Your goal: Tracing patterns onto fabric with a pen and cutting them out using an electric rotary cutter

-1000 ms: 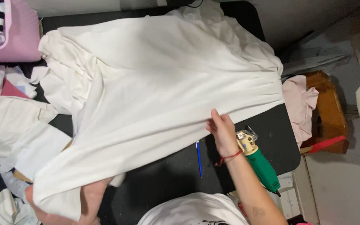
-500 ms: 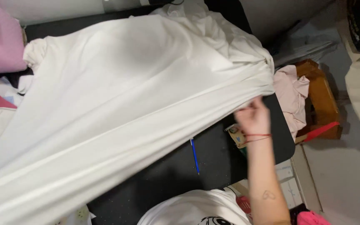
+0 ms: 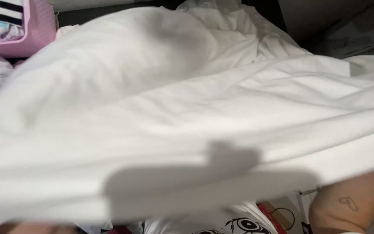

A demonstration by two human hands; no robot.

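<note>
A large white cloth [image 3: 187,112] is raised off the table and stretched across almost the whole view, blurred by motion. My right forearm [image 3: 351,203] comes up from the bottom right and goes behind the cloth's lower edge, so my right hand is hidden by the fabric it lifts. At the bottom left only a sliver of my left hand [image 3: 27,227] shows under the cloth's edge, holding that end. A shadow falls on the lower middle of the cloth.
A pink bin [image 3: 40,39] with striped fabric stands at the top left. A strip of the black table [image 3: 109,15] shows at the top. Grey floor [image 3: 347,26] lies at the top right. My white printed shirt [image 3: 221,223] is at the bottom.
The cloth lay spread on the black table a second ago. Both hands have lifted it up toward the camera, and it now covers the table, the pen and the green tool.
</note>
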